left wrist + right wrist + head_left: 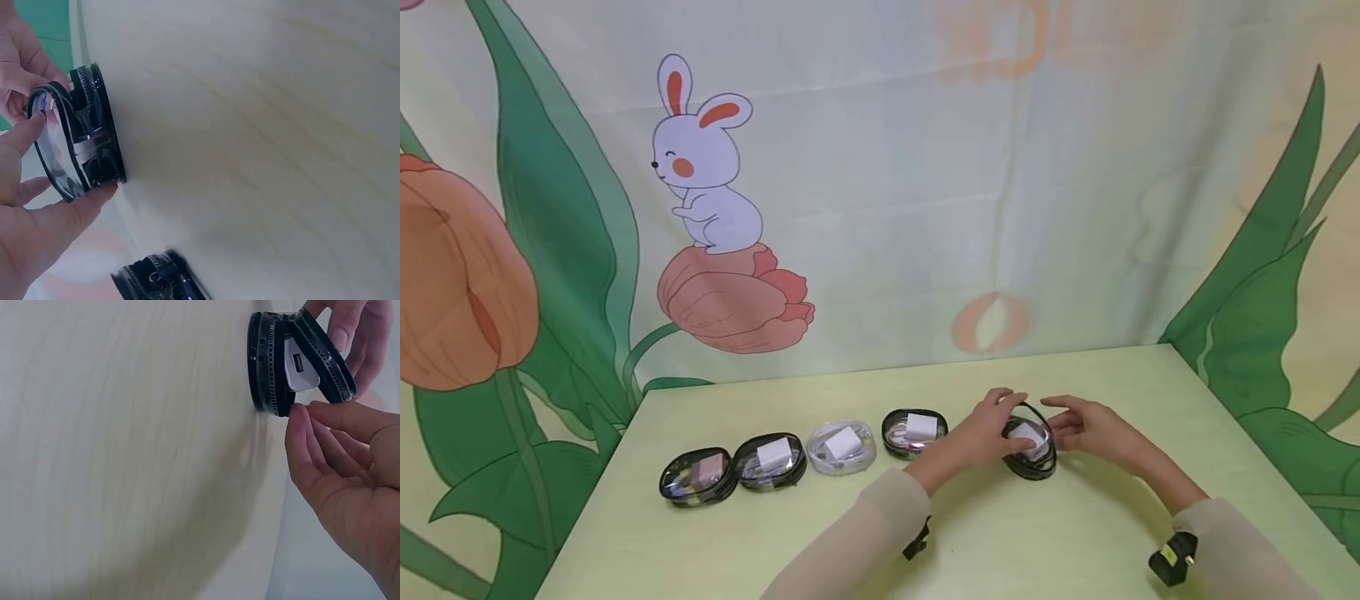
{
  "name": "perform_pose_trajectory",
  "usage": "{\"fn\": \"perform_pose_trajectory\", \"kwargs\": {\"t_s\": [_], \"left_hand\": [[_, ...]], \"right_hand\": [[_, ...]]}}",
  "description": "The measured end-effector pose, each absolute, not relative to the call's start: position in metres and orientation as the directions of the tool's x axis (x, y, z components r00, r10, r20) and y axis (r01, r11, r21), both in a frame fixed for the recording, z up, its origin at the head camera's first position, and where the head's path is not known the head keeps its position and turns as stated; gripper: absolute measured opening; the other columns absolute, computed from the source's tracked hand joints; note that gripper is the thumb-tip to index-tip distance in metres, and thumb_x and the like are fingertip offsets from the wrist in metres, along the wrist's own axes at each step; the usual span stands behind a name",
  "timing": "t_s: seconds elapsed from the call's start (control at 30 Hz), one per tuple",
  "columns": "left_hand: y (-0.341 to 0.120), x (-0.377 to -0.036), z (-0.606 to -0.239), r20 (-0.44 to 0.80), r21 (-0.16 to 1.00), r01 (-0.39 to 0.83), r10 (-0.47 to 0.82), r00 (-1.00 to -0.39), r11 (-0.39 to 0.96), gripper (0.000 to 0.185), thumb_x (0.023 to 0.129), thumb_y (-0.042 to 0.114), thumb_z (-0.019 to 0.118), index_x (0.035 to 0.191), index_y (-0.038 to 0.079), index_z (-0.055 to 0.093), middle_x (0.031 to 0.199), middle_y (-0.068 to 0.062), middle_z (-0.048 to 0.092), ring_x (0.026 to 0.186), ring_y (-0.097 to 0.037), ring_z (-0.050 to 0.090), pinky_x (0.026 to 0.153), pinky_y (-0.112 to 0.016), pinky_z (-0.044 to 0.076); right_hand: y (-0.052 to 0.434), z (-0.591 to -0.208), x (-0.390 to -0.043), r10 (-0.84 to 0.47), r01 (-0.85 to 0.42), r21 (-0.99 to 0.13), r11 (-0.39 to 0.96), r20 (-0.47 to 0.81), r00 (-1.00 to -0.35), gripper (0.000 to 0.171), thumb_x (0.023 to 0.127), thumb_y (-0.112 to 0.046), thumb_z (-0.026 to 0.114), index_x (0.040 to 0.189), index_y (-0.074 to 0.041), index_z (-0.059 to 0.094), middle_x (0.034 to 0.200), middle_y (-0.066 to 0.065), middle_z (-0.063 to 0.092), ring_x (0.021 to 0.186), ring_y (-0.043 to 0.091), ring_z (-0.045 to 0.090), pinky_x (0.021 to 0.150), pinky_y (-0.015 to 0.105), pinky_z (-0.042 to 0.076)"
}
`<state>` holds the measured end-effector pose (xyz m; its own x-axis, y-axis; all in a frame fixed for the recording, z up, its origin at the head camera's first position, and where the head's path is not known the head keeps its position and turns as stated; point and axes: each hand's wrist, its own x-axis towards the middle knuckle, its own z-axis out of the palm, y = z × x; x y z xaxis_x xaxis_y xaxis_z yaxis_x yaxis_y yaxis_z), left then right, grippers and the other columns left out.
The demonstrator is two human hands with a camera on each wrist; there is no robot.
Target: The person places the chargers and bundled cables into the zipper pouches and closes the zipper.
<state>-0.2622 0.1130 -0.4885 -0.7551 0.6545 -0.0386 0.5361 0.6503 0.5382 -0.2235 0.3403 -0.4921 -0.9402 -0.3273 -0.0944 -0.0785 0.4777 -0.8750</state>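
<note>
Black-rimmed clear zip pouch lies on the desk, lid ajar, white charger inside. Left hand fingers pinch the lid rim; right hand fingers touch the zipper edge. Judged light, soft-walled, slippery film: best held by the stiff rim.

A black-rimmed clear pouch is seen standing on the pale worktop, its transparent lid lifted away from the base. The left hand is held at the lid, with the thumb laid against the zipped rim. Another hand is seen beyond it. A second black pouch lies nearby.
</note>
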Motion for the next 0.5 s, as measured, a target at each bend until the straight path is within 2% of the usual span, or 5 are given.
{"fn": "perform_pose_trajectory", "kwargs": {"t_s": [0.13,0.23,0.33,0.5], "left_hand": [[0.11,-0.257,-0.484,-0.007,0.495,0.533,0.617,-0.787,0.686,0.064,0.098,0.038,0.068,0.153,0.02,0.042,0.158,-0.006,0.032,0.141,-0.026,0.041,0.106,-0.035,0.046],[0.112,-0.248,-0.477,0.024,0.409,0.552,0.597,-0.802,0.726,0.049,0.1,0.036,0.065,0.144,0.02,0.05,0.148,-0.004,0.04,0.131,-0.024,0.045,0.095,-0.031,0.05],[0.119,-0.235,-0.474,0.02,0.264,0.593,0.61,-0.792,0.761,0.046,0.102,0.042,0.059,0.143,0.023,0.053,0.141,-0.002,0.046,0.122,-0.023,0.047,0.085,-0.028,0.052],[0.129,-0.219,-0.481,-0.018,-0.004,0.682,0.681,-0.732,0.732,0.052,0.101,0.062,0.048,0.147,0.037,0.053,0.145,0.001,0.048,0.121,-0.023,0.048,0.083,-0.03,0.053]], "right_hand": [[0.345,-0.491,-0.221,-0.289,-0.071,-0.88,0.47,-0.078,-0.954,0.056,0.098,0.0,0.062,0.148,0.01,0.039,0.128,0.029,0.062,0.113,0.036,0.066,0.087,0.036,0.059],[0.35,-0.49,-0.219,-0.254,-0.064,-0.871,0.487,-0.071,-0.965,0.053,0.099,-0.002,0.061,0.147,0.01,0.041,0.128,0.03,0.062,0.114,0.038,0.065,0.086,0.037,0.059],[0.354,-0.489,-0.219,-0.231,-0.075,-0.849,0.523,-0.057,-0.971,0.05,0.1,-0.002,0.06,0.145,0.01,0.044,0.126,0.029,0.063,0.112,0.037,0.066,0.086,0.036,0.059],[0.351,-0.491,-0.223,-0.237,-0.13,-0.808,0.574,-0.012,-0.971,0.046,0.101,-0.006,0.062,0.141,0.011,0.049,0.122,0.027,0.067,0.112,0.037,0.067,0.086,0.036,0.059]]}}
